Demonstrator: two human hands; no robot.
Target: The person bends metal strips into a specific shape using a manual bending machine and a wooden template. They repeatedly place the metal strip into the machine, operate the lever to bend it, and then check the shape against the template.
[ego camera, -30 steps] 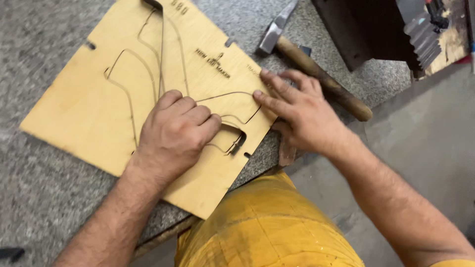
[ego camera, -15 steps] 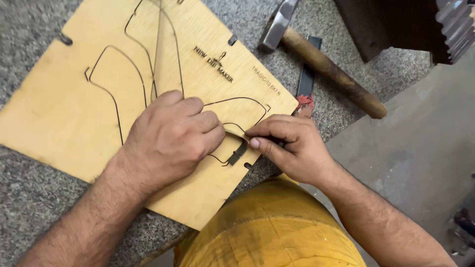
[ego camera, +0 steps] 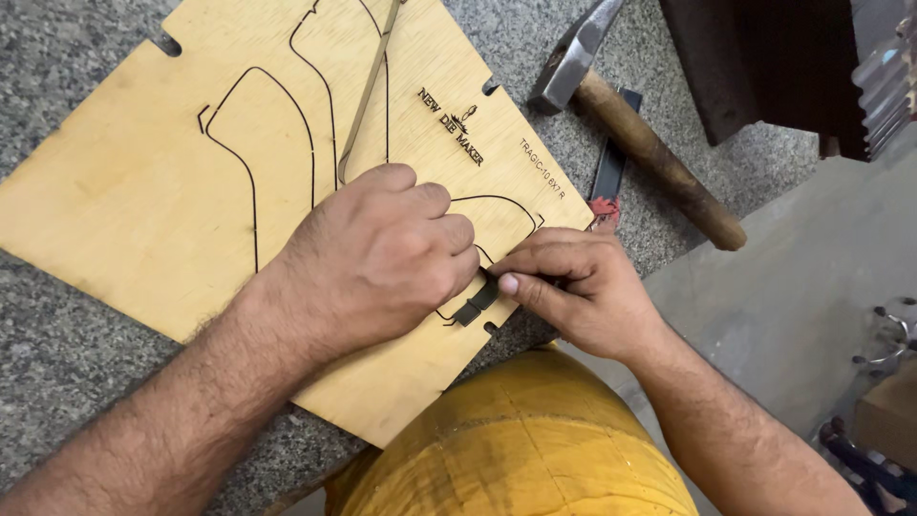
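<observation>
We note left hand [ego camera: 382,253] curled nearly closed, pressing on plywood die board [ego camera: 124,191] lying on the granite bench. Right hand [ego camera: 573,287] fingertips pinch dark metal strip [ego camera: 475,304] seated at board's near edge.

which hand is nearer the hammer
Right. The right hand lies just below and left of the hammer, at the plywood board's edge. The left hand rests further left, on the board.
</observation>
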